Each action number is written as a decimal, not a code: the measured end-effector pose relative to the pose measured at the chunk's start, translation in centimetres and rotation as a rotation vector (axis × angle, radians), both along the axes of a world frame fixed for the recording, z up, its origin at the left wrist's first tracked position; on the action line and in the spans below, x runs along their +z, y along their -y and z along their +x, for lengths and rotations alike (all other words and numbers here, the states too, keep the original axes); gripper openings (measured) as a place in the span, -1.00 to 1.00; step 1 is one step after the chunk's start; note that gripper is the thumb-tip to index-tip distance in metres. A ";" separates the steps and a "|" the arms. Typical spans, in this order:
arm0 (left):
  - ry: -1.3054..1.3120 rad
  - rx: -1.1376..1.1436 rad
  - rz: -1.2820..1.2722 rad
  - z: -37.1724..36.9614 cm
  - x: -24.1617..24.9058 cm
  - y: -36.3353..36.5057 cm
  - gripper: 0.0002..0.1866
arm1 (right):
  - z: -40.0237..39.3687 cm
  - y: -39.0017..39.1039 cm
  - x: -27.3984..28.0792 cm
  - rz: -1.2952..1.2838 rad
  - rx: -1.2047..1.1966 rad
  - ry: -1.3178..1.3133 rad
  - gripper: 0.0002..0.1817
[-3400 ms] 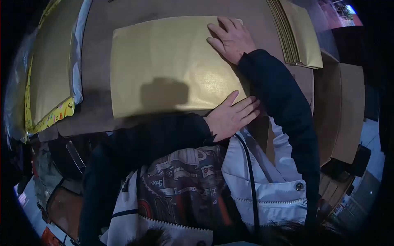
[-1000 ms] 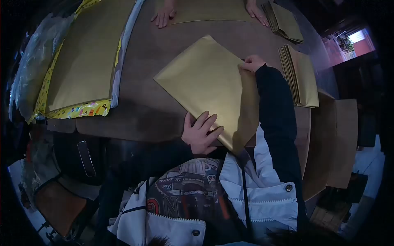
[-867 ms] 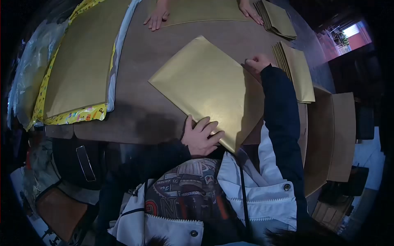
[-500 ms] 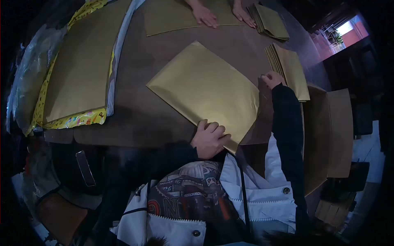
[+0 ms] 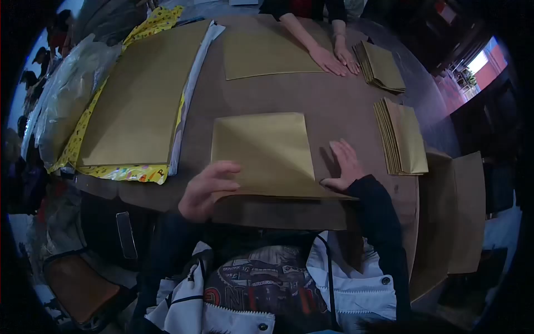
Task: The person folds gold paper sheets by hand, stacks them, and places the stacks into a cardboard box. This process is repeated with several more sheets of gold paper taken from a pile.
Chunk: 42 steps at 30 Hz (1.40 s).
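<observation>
A gold paper sheet [image 5: 264, 147] lies in front of me on the brown table [image 5: 206, 100], its near edge slightly raised. At its near left corner is my left hand [image 5: 207, 188], fingers apart and curved over the paper; whether it touches is hard to tell. Beside the right edge, my right hand [image 5: 346, 166] is spread, thumb near the sheet's near right corner. To the right stands a stack of folded gold paper [image 5: 409, 136].
A pile of flat gold sheets [image 5: 139, 100] rests on yellow printed wrapping at the left. Across the table, another person's hands [image 5: 328, 60] press on a gold sheet [image 5: 267, 53] beside a second folded stack [image 5: 381, 67]. An open cardboard box [image 5: 464, 211] stands at the right.
The gold sheet has turned from a diagonal position to square with me. My left hand has moved left to its near corner; my right hand has come from the folded stack to its right edge.
</observation>
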State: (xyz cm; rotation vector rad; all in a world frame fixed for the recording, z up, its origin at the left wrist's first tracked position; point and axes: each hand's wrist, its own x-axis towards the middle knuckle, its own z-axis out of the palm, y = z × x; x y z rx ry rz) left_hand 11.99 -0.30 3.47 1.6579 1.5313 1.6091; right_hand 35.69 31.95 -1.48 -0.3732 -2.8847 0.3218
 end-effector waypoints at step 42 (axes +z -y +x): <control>-0.157 0.654 -0.717 0.8 -6.1 2.3 -0.32 | -4.3 7.2 -2.8 -0.310 -0.269 -0.243 -0.51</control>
